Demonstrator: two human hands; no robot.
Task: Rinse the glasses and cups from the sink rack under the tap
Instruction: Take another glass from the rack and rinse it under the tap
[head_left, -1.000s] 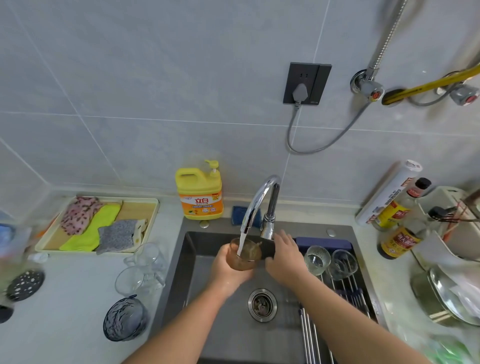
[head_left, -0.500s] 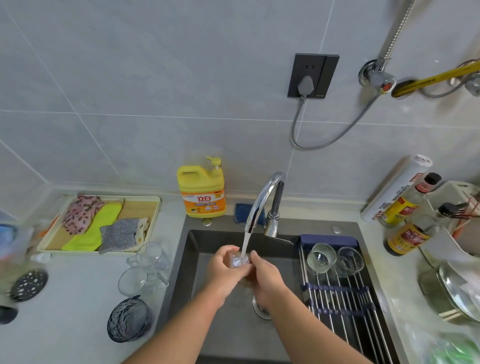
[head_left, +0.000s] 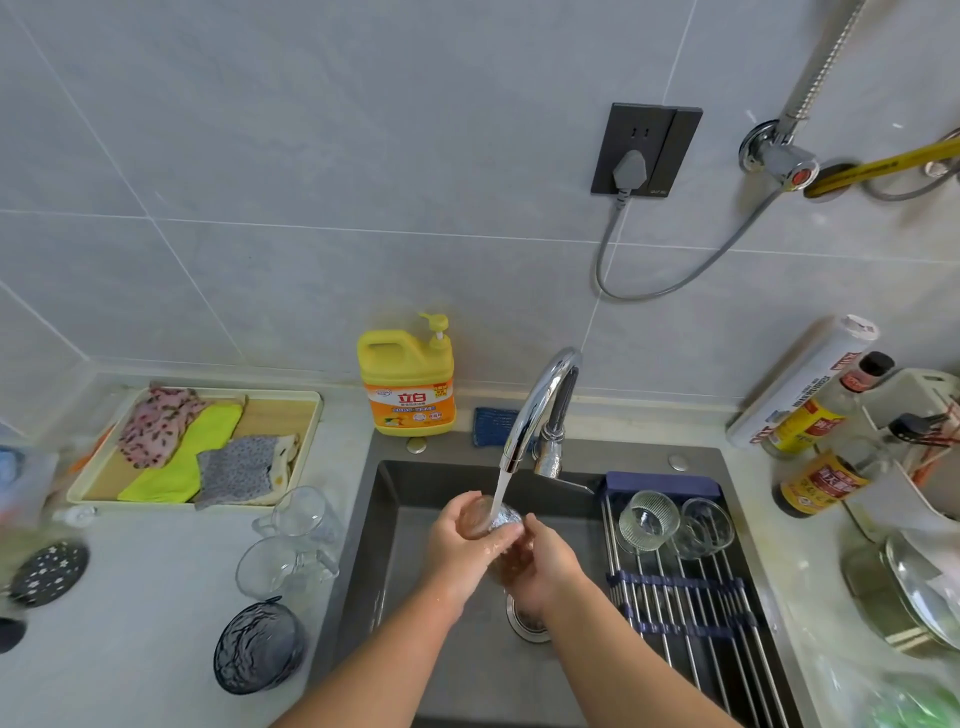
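Water runs from the chrome tap (head_left: 540, 400) onto a brownish glass (head_left: 493, 525) that I hold tilted over the dark sink (head_left: 395, 525). My left hand (head_left: 460, 545) wraps its upper part, and my right hand (head_left: 543, 569) grips its lower part. Two clear ribbed glasses, one (head_left: 648, 521) and another (head_left: 706, 527), lie on the roll-up sink rack (head_left: 685, 597) at the sink's right side. On the counter left of the sink stand two clear cups, the farther (head_left: 304, 514) and the nearer (head_left: 275, 566), and a dark blue glass bowl (head_left: 258, 647).
A yellow detergent bottle (head_left: 408, 382) stands behind the sink. A tray with cloths (head_left: 208, 447) lies at the left. Sauce bottles (head_left: 815, 441), a paper roll (head_left: 800, 384) and a pot with lid (head_left: 904, 597) crowd the right counter. The drain (head_left: 527, 621) is partly hidden by my right wrist.
The glass went from upright under the stream, filling, to tilted between both hands. My right hand moved off the tap side onto the glass, and the view shifted slightly.
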